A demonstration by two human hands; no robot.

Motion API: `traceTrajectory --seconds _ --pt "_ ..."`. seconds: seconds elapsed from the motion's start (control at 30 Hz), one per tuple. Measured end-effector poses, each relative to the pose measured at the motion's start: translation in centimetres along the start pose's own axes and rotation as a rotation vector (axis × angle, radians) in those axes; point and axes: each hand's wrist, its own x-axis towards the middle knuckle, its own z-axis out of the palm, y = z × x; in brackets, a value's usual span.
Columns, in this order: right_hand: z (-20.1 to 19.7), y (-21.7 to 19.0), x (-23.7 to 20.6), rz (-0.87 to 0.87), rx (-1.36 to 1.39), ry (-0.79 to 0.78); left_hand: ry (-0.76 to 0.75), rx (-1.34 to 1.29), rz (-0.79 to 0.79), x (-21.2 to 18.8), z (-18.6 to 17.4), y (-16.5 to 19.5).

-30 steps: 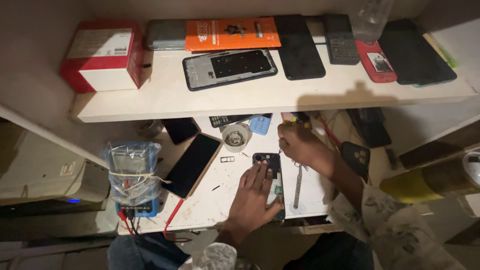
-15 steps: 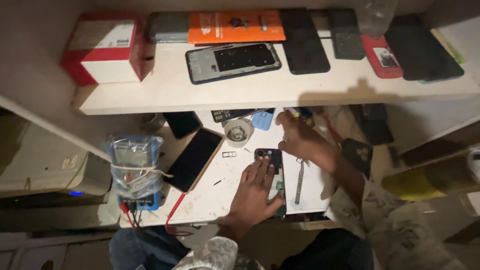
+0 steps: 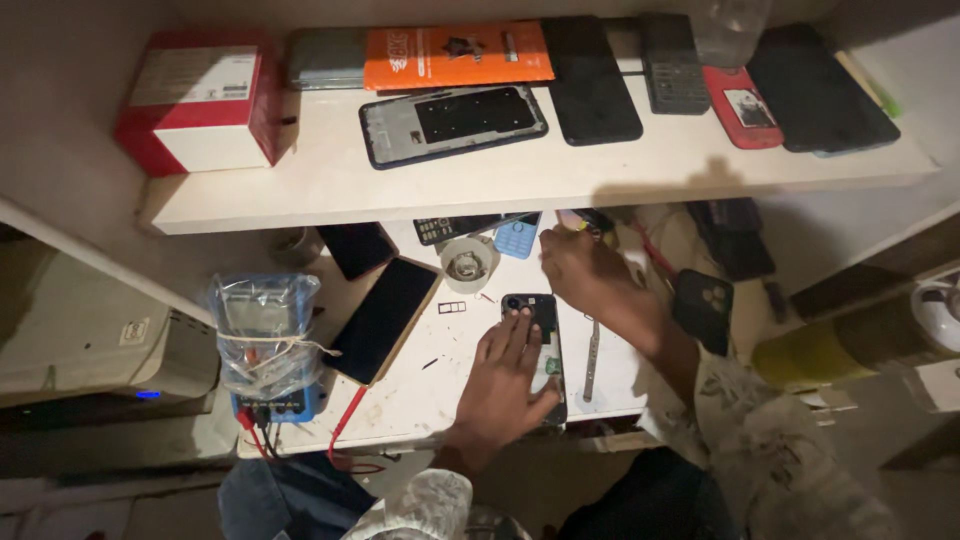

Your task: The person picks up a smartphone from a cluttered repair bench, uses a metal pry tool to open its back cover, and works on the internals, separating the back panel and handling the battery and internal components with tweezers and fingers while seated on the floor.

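I see the opened dark smartphone (image 3: 538, 345) lying lengthwise away from me on the white worktable (image 3: 450, 385) — my left hand (image 3: 505, 385) flat on it, fingers spread — while my right hand (image 3: 590, 272), loosely curled and empty as far as I can tell, reaches past its far end.

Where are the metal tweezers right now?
In the head view, the tweezers lie on the white worktable, just right of the opened phone under the left hand, and below the right hand.
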Motion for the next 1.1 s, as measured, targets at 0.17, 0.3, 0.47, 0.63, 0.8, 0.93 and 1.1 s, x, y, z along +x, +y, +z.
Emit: traceTrajectory --seconds 0.17,0.3,0.47,0.63,0.8,0.93,1.1 --pt "-0.2 1.1 -0.1 -0.244 0.164 0.078 0.014 -0.012 0.016 -0.1 0.0 -0.1" --pt "0.3 2.2 -0.3 -0.22 0.107 -0.008 -0.004 -0.012 -0.001 -0.1 0.1 -0.1" --pt "0.8 2.5 -0.2 -0.066 -0.01 -0.058 0.005 -0.021 0.013 -0.2 0.2 -0.2" --pt "0.1 1.8 -0.6 -0.247 0.239 -0.084 -0.034 -0.013 0.003 -0.1 0.0 -0.2" --pt "0.3 1.5 -0.1 -0.17 0.172 0.009 -0.003 -0.048 -0.015 -0.1 0.1 -0.1" --pt "0.2 2.3 0.2 -0.236 0.194 -0.058 0.027 -0.062 0.014 -0.1 0.2 -0.2" --pt "-0.6 2.0 -0.4 -0.144 0.183 -0.059 -0.01 0.124 0.095 -0.5 0.7 0.2"
